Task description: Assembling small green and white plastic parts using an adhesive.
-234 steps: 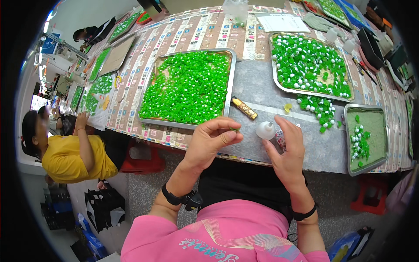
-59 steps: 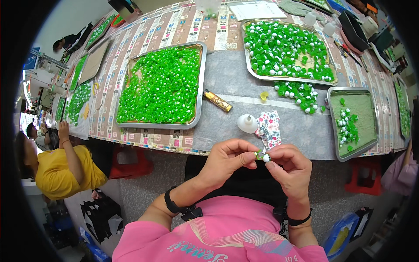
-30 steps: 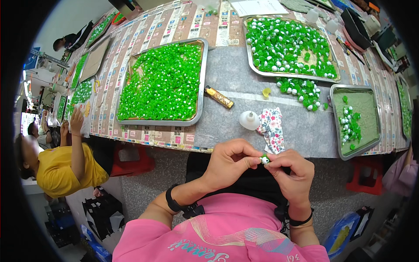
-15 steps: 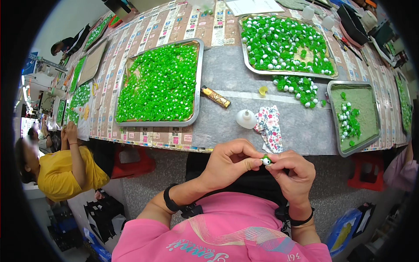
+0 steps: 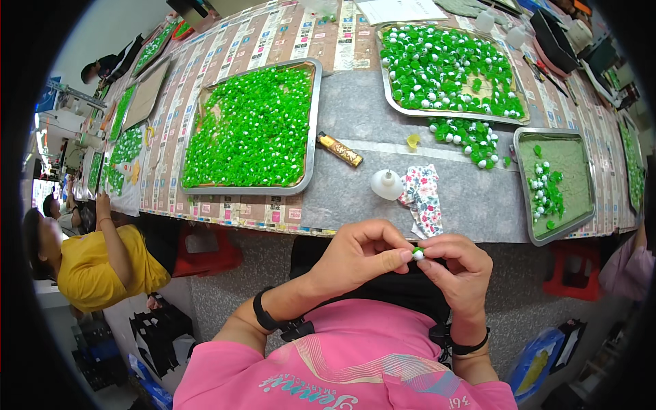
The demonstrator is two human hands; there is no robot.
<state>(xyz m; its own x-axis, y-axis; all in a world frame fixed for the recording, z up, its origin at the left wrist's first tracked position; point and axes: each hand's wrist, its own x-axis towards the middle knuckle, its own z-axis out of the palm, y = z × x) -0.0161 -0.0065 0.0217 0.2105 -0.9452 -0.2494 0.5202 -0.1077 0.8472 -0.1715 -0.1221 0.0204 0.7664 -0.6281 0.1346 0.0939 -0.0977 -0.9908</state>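
Left hand (image 5: 365, 256) and right hand (image 5: 459, 268) pinch a green-and-white bead (image 5: 418, 255) between their fingertips, near equally to both; its long axis cannot be told. A white bottle (image 5: 387, 186) stands beyond the left.

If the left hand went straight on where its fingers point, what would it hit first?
Probably the bare right hand, past the small round green-and-white piece held between the two; depth unclear.

Both forearms (image 5: 298, 292) slanted inward from bent elbows. The left hand (image 5: 359, 256) held thumb and forefinger in a pinch; the right hand (image 5: 461, 273) mirrored it just beside, fingertips nearly meeting, the other fingers curled.
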